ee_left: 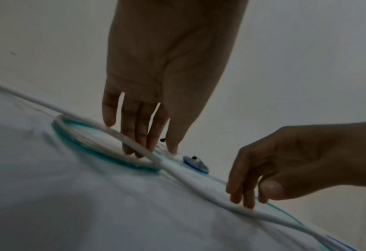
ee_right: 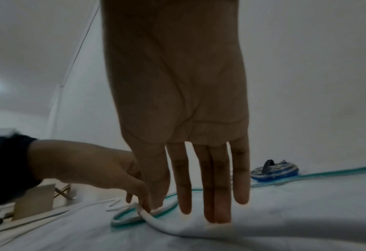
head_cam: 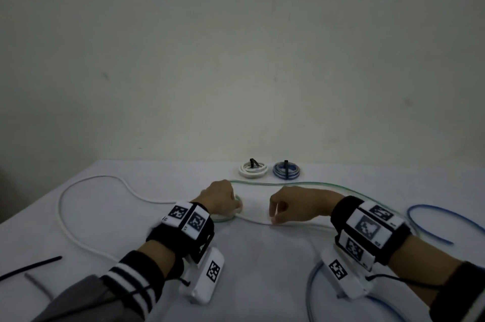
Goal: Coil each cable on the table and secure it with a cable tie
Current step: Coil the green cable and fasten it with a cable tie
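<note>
A white cable [head_cam: 78, 185] sweeps in a wide bend on the left of the table and runs between my hands. A clear green cable [head_cam: 315, 185] arcs behind them and forms a small loop [ee_left: 104, 152] under my left hand [head_cam: 231, 206]. That hand's fingers [ee_left: 134, 135] are straight and press down inside the loop, where the white cable [ee_left: 139, 149] crosses it. My right hand [head_cam: 275, 216] is a little to the right. Its fingers [ee_right: 216, 195] point straight down, and the fingertips [ee_left: 242, 202] touch the white cable [ee_right: 177, 229] on the cloth.
Two tied coils lie at the table's back edge, a white coil [head_cam: 253, 169] and a blue coil [head_cam: 286, 170]. A loose blue cable [head_cam: 430, 219] curves at the right. A black tie [head_cam: 31, 266] and a grey tie [head_cam: 39, 286] lie front left.
</note>
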